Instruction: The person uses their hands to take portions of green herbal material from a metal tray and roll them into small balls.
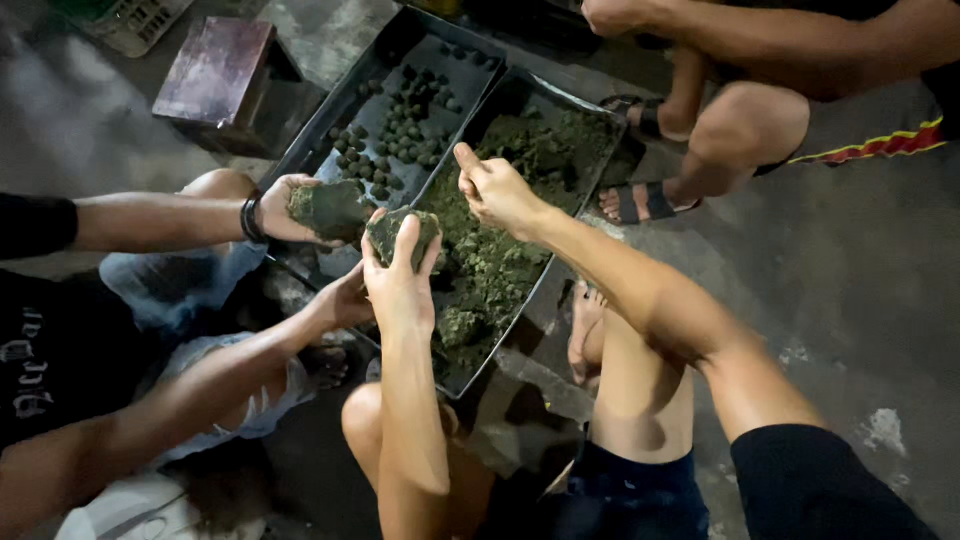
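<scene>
My left hand (400, 275) grips a lump of green, clay-like paste (395, 228) from below, fingers wrapped round it, above the near edge of a dark metal tray (590, 110). That tray holds a heap of the same crumbly green paste (500, 255). My right hand (495, 190) hovers over the heap as a closed fist with the thumb raised; nothing shows inside it. A second dark tray (330, 120) to the left carries several small dark green balls (405, 110).
A person on the left holds another green lump (330, 208) in a hand with a black wristband (250, 220); their other hand (340, 300) is by the tray's edge. A seated person's sandalled feet (640, 200) are at the top right. A wooden stool (215, 70) stands at the back left.
</scene>
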